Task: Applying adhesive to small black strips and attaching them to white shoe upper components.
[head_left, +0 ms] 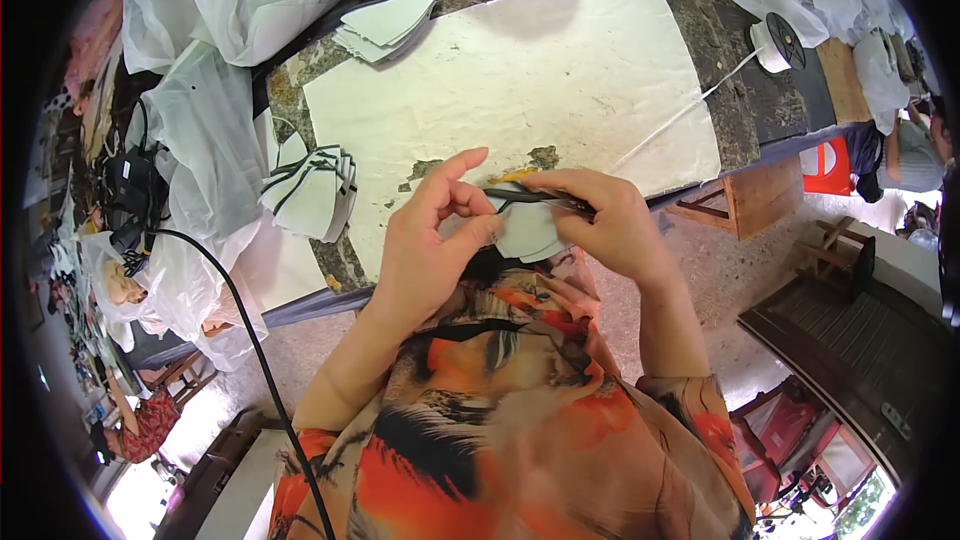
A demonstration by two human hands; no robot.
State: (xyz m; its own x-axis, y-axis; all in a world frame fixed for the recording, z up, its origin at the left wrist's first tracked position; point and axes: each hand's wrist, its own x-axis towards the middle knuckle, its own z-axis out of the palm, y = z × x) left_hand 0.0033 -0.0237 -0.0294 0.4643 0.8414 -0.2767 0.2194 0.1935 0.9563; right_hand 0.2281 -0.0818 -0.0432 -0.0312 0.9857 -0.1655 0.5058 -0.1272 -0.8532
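Note:
Close in front of me, at the table's near edge, is a white fabric piece (530, 230) with dark edging along its top. My left hand (440, 225) pinches its left side between thumb and bent fingers, while the index finger sticks out. From the other side, my right hand (610, 220) grips the piece with curled fingers. Something slim and dark, with a bit of yellow beside it, shows under the right fingers; its kind is unclear. To the left lies a fanned stack of dark-edged white pieces (315, 195). Another stack of white pieces (388, 25) rests at the far left.
A large white sheet (520, 70) covers the worn table. At the far right stands a spool of white tape (778, 45), its strip trailing across the sheet. Translucent plastic bags (205, 140) line the left and far edges. A black cable (240, 300) hangs at left.

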